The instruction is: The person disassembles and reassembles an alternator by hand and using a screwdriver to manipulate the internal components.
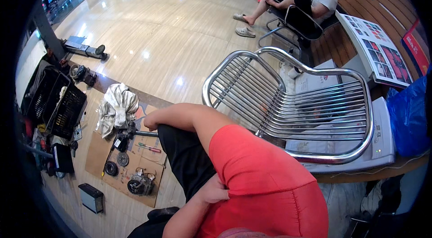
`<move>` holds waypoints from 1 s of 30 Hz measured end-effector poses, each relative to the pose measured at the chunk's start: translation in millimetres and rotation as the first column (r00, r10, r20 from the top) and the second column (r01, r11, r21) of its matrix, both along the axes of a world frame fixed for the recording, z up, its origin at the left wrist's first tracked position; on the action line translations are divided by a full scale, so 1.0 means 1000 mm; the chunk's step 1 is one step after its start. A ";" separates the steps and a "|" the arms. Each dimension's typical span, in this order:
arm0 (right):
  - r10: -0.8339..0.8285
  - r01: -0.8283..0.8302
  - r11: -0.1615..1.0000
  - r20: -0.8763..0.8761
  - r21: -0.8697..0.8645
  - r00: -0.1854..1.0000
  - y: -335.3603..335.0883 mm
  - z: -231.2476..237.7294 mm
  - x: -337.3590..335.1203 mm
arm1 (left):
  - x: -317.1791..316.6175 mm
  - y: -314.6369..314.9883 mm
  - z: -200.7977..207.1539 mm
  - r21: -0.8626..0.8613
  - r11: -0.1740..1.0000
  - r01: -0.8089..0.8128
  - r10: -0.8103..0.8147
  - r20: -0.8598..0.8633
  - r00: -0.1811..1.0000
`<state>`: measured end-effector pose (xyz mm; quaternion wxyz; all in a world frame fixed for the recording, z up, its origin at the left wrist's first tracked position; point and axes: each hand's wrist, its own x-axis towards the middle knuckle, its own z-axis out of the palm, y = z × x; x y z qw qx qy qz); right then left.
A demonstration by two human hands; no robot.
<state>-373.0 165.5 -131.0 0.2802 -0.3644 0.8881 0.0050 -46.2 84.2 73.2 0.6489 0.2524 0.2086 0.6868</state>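
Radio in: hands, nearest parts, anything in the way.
Left hand against red shirt; right hand near metal bar; grips unclear. Metal part on cardboard. White cloth bunched nearby, possibly in the way.

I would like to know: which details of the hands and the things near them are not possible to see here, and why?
All in the head view:
- Left hand: fingertips hidden in the red shirt.
- Right hand: too small to tell its finger positions, or whether it touches the metal rod.
- Rod's near end: hidden by the black trouser leg.
- Underneath the whitish cloth: covered by its folds.
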 end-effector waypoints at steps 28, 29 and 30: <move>0.121 -0.120 0.979 0.002 0.166 0.993 0.007 0.036 0.023 | -0.076 -0.015 0.175 -0.243 0.825 -0.510 0.026 -0.885 0.465; 0.117 -0.115 0.981 -0.002 0.155 0.993 0.008 0.041 0.026 | -0.083 -0.011 0.179 -0.209 0.824 -0.526 0.003 -0.928 0.373; 0.115 -0.113 0.982 -0.003 0.149 0.993 0.008 0.046 0.028 | -0.090 -0.006 0.177 -0.173 0.825 -0.539 -0.019 -0.960 0.279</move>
